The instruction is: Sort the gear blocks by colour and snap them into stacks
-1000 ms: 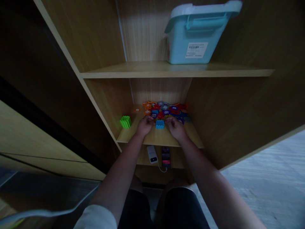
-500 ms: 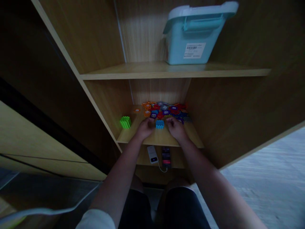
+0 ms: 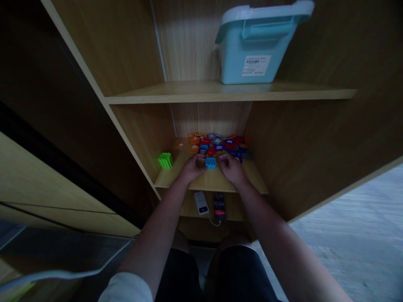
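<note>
We are holding our left hand just beside the blue block, at its nine o'clock, and our right hand at its three o'clock, slightly apart from it. Our fingers are curling inward, but we cannot tell whether their tips are meeting on either hand. The blue block is sitting on the shelf; the pile is lying at twelve o'clock, and the green block is standing at nine, beyond our left hand.

Ridged plastic blue block
</note>
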Demonstrator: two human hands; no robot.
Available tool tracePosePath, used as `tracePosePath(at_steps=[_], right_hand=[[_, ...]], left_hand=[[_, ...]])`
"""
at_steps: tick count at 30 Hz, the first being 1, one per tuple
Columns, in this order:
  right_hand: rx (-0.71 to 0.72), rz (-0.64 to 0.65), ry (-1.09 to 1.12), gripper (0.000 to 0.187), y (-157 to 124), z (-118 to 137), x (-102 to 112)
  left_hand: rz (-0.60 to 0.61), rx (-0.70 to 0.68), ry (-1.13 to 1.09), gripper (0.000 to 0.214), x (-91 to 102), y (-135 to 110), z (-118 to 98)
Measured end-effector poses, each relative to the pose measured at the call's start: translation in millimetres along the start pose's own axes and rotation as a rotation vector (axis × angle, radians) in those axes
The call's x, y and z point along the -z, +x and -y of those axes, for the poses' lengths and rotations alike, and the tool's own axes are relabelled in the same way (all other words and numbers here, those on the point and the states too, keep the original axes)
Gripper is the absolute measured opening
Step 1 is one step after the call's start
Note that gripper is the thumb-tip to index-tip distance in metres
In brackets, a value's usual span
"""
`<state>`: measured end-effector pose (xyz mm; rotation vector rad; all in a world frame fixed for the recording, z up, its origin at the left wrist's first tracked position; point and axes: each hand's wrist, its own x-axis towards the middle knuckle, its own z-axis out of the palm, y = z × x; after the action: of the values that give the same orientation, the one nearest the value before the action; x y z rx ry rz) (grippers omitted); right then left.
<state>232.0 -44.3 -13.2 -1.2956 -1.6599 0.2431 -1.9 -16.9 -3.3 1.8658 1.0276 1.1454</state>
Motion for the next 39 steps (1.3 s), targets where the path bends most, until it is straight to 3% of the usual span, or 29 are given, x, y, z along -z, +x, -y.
tracePosePath(at_steps=[28, 39], right_hand=[[-0.02, 0.037, -0.005, 0.023, -0.1, -0.1, 0.6], [0.062, 0.258, -0.025, 0.081, 2.3, -1.8, -2.6]], left_hand=[[0.004, 0.0, -0.009, 0.052, -2.9, 1.9, 7.1], [-0.019, -0.023, 0.064, 0.056, -0.7, 1.5, -2.9]])
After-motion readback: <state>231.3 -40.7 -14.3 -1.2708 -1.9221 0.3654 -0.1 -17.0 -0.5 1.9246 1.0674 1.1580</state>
